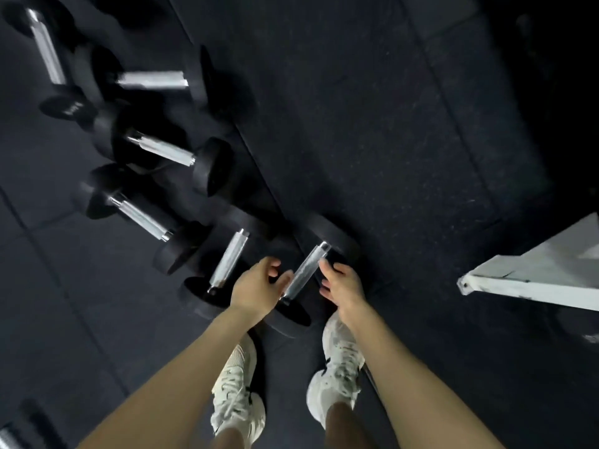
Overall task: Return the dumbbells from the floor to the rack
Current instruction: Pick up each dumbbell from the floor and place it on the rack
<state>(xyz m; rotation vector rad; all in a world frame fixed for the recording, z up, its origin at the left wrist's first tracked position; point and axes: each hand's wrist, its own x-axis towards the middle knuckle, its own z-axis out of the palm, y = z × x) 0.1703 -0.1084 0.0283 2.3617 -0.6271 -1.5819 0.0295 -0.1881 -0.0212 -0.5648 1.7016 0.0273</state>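
Several black dumbbells with chrome handles lie on the dark rubber floor. The nearest dumbbell [307, 270] lies just in front of my feet, its handle running from lower left to upper right. My left hand [259, 286] is at the left side of that handle, fingers loosely curled and close to the metal. My right hand [342, 285] is at the right side, fingers spread and relaxed. Neither hand wraps the handle. A second dumbbell [228, 262] lies just left of my left hand.
More dumbbells [162, 150] lie in a loose row toward the upper left. A white metal frame foot [531, 280] juts in from the right edge. My two white shoes [340, 367] stand below the nearest dumbbell. Dark rubber floor tiles [389, 124] spread ahead.
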